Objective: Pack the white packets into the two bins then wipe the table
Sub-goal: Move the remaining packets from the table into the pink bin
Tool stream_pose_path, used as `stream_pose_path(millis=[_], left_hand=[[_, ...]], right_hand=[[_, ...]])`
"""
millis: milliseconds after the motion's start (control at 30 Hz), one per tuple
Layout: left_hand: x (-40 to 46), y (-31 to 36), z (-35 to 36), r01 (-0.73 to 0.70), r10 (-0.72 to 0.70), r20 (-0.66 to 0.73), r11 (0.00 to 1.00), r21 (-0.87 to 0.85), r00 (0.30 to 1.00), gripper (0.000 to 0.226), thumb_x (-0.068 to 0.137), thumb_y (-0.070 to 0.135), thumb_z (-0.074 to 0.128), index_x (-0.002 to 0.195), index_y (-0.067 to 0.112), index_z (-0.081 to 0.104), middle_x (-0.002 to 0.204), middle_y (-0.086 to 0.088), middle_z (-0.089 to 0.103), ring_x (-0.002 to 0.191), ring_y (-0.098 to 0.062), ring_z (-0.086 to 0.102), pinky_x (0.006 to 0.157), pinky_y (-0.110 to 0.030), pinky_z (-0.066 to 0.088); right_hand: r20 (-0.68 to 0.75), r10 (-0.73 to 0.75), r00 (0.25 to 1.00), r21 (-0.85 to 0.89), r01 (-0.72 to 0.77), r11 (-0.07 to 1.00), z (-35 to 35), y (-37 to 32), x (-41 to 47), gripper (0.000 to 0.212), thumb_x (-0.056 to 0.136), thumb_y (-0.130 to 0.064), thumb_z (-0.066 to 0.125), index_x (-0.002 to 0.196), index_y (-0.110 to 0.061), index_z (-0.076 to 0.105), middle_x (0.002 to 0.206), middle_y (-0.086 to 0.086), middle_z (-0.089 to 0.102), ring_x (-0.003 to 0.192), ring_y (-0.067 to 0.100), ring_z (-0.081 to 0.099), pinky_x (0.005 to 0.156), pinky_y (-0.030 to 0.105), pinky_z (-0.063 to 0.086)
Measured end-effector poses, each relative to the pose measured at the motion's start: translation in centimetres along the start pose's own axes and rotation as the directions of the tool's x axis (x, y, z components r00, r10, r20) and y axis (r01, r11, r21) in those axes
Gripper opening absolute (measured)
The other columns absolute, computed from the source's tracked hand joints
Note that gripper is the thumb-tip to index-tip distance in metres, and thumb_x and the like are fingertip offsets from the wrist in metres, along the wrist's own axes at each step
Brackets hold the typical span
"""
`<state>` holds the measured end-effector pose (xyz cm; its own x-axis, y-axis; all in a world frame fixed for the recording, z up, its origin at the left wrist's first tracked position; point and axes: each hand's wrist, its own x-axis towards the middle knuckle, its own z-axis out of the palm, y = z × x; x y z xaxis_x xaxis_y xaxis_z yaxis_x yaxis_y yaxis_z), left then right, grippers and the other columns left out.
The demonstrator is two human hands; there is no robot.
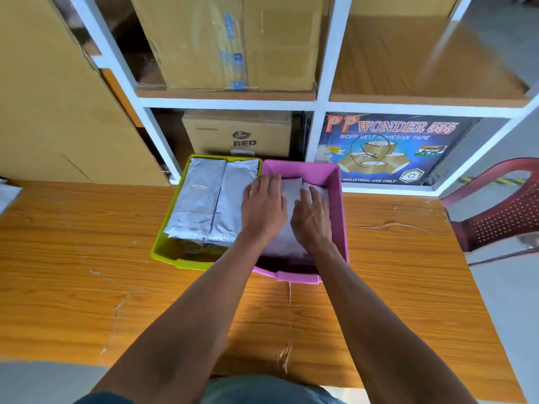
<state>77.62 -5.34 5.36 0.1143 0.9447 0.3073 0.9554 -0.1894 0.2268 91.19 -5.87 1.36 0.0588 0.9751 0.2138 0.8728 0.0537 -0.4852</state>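
Bright even daylight, soft shadows; wide-angle bending at edges, slight blur upper corners.

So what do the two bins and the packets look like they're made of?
Pink bin and green bin: probably moulded plastic, judging by smooth, evenly coloured walls and rolled rims. Packets: thin plastic film or foil, silvery-white, creased, faintly shiny. Both hands press packets inside the pink bin.

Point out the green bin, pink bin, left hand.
green plastic bin (163, 252), head view, near left corner.
pink plastic bin (338, 199), head view, right wall.
left hand (264, 207), head view, back of hand.
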Motion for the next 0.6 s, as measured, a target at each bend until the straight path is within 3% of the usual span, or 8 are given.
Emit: stream_pose_path(millis=[167,367,600], left_hand=[[-3.8,-4.1,-3.0,0.140,-0.137,-0.063,0.989,0.047,0.989,0.044,0.101,0.031,0.049,0.139,0.012,0.058,0.131,-0.013,0.064,0.123,-0.035,0.056,0.099,-0.050,0.046],[-9.8,-12.4,-5.8,0.240,-0.230,-0.100,0.966,0.102,0.968,0.047,0.101,0.036,0.043,0.138,0.009,0.057,0.128,-0.014,0.064,0.121,-0.037,0.057,0.096,-0.052,0.047],[-16.0,-24.3,-10.2,0.305,-0.290,-0.141,0.947,0.103,0.947,0.049,0.106,0.037,0.040,0.146,0.011,0.052,0.139,-0.009,0.059,0.130,-0.033,0.051,0.101,-0.052,0.045]], right_hand=[[-0.033,-0.095,0.995,0.005,0.095,0.995,0.5,-6.1,-2.1,0.035,0.107,-0.026,0.044,0.135,-0.008,0.055,0.143,0.020,0.053,0.122,0.041,0.054,0.098,0.054,0.050],[-0.051,-0.217,0.975,0.009,0.218,0.976,3.6,-14.8,-5.6,0.045,0.101,-0.033,0.035,0.133,-0.013,0.059,0.140,0.012,0.057,0.122,0.038,0.055,0.100,0.051,0.050],[-0.063,-0.341,0.938,-0.051,0.338,0.940,9.3,-25.7,-9.0,0.034,0.101,-0.028,0.055,0.131,-0.013,0.062,0.136,0.010,0.059,0.120,0.038,0.058,0.096,0.051,0.050]])
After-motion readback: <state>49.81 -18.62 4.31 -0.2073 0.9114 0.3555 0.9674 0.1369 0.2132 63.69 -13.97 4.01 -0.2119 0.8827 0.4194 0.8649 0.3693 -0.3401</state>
